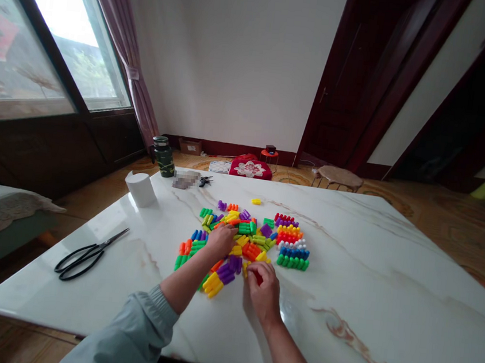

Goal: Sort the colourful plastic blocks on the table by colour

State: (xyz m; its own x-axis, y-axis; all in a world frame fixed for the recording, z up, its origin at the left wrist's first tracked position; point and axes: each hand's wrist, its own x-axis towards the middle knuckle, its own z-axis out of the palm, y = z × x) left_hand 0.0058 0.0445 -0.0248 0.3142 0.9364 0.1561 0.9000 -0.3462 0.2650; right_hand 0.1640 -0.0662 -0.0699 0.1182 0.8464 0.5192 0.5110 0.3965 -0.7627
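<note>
Over the loose pile of colourful plastic building blocks (pixel 257 239) reaches my left hand (pixel 220 240), its fingertips down among the pieces. The back of that hand hides most of its fingers and anything between them. My right hand (pixel 264 292) is closed in a pinch on a small yellow block (pixel 245 269) at the near edge of the pile. Purple blocks (pixel 227 270) and yellow blocks (pixel 213 285) lie between my forearms. Right of the pile, joined blocks form rows by colour, among them a red row (pixel 289 238), a blue row (pixel 294 253) and a green row (pixel 293 262).
Black-handled scissors (pixel 87 257) lie on the left of the white marble-patterned table (pixel 368 264). Farther back stand a white paper roll (pixel 140 189) and a camouflage flask (pixel 163 156), with black pliers (pixel 205 181) nearby. One yellow block (pixel 256 201) lies alone behind the pile.
</note>
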